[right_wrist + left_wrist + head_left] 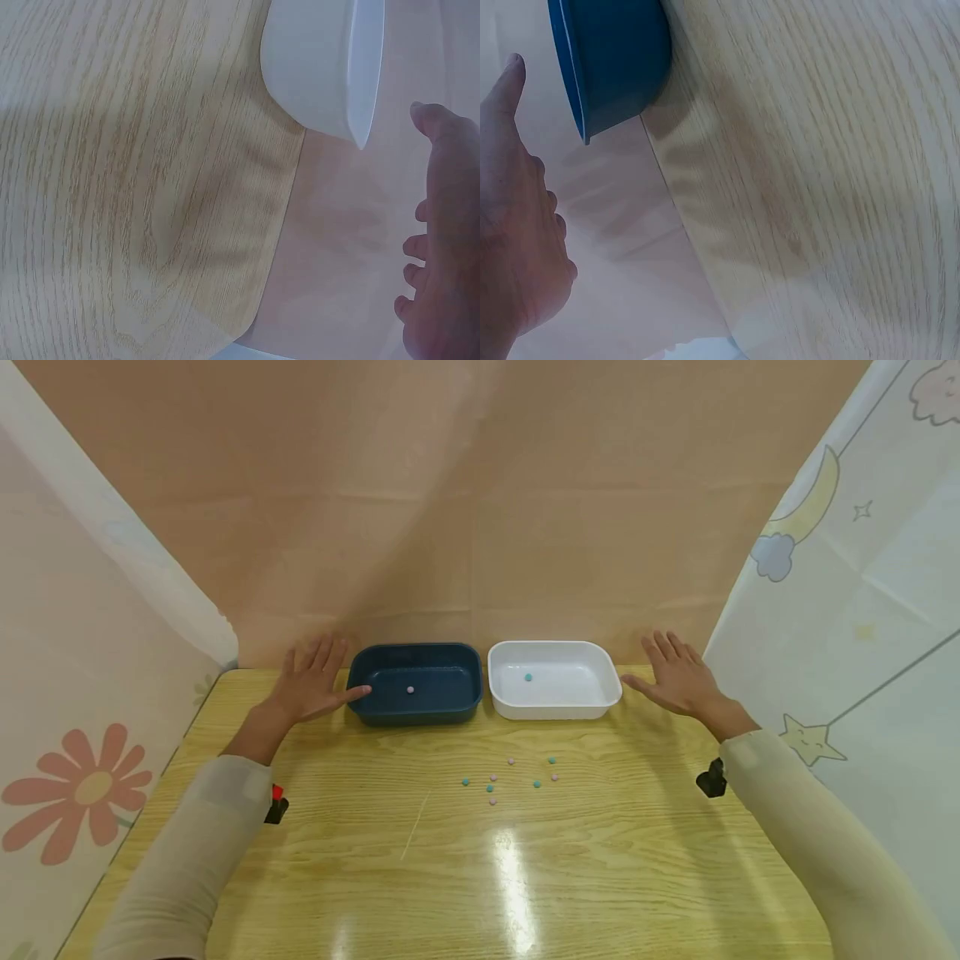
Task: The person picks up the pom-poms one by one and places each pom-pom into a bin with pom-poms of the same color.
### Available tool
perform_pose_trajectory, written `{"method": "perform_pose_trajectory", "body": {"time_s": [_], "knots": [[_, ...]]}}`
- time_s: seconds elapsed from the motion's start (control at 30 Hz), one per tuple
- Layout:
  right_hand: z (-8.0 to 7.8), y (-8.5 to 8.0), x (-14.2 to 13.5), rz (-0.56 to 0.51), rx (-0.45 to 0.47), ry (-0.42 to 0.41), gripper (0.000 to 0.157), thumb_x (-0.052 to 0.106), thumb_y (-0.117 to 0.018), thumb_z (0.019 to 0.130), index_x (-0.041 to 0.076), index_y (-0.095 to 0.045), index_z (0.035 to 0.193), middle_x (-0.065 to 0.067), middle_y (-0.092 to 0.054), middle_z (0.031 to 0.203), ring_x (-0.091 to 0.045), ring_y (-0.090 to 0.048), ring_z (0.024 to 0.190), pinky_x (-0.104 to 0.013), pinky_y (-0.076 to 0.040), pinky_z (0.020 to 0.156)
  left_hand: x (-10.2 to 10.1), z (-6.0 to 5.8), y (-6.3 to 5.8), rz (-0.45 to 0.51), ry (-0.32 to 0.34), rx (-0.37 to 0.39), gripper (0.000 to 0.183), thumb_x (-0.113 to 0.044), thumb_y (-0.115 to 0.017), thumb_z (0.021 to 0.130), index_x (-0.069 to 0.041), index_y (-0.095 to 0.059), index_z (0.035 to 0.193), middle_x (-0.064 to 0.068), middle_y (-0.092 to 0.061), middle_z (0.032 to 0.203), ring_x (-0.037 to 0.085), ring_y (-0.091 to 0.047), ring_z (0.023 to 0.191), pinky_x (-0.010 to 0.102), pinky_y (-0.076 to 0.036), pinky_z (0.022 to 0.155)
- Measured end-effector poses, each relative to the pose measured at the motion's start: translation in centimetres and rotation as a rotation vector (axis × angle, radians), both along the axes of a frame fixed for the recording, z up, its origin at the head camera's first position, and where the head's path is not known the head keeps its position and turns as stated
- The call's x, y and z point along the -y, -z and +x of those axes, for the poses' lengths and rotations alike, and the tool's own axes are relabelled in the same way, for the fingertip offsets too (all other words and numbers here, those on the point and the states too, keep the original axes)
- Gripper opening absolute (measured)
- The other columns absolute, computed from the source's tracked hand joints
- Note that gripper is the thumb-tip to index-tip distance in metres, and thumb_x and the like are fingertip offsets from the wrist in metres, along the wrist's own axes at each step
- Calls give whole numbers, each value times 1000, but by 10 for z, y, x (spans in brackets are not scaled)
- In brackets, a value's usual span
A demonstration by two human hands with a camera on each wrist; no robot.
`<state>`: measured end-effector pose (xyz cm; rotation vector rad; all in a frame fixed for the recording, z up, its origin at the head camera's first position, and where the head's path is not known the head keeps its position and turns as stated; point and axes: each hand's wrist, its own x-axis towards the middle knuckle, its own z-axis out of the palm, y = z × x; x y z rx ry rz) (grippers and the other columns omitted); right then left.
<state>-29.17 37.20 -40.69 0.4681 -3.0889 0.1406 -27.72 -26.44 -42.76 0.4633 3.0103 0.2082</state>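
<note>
My left hand (309, 683) is spread with straight fingers beside the dark blue tray (416, 717). Its thumb overlaps the tray's left rim in the head view, but the left wrist view shows the hand apart from the blue tray (622, 67). To the right of the white tray (555, 712), my right hand (678, 681) is also spread and holds nothing. A gap separates it from the white tray (315, 67) in the right wrist view. One small pink bead-like piece (410, 690) lies in the blue tray, and one teal piece (528, 677) in the white one.
Several small pink pieces (512, 762) and teal pieces (537, 784) lie scattered on the wooden table (360, 860) in front of the trays. A plain brown sheet (480, 527) hangs behind the table's far edge. Patterned sheets (885, 577) flank both sides.
</note>
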Motion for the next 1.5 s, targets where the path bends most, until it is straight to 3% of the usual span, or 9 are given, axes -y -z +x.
{"method": "perform_pose_trajectory", "body": {"time_s": [0.33,0.53,0.77,1.5], "knots": [[5,1,0,-5,-17,-19,94,59,-52,105,-5,-22,166,-34,-18,170,-54,-12,159,-68,-13,126,-5,-3,7,-11,15,-7,109,-78,-43,100,-6,-2,171,24,5,176,44,2,163,75,7,122],[7,2,1,-8,-45,-41,93,58,-54,105,-5,-24,166,-33,-23,169,-54,-16,158,-69,-15,125,-11,-2,11,20,20,-41,107,-73,-50,101,-6,-5,171,26,-1,176,47,-3,162,76,1,122],[11,5,5,-10,-70,-70,92,57,-58,103,-5,-29,164,-33,-28,168,-54,-22,156,-70,-20,123,-13,-2,19,22,33,-39,108,-72,-50,101,-6,0,171,25,1,176,47,-3,162,75,3,123],[29,3,29,-39,-159,-200,80,45,-70,99,-6,-44,156,-30,-46,156,-53,-43,142,-72,-38,111,-25,-9,38,-20,29,-29,106,-74,-44,102,-3,-4,170,24,4,176,46,0,163,69,1,127]]}}
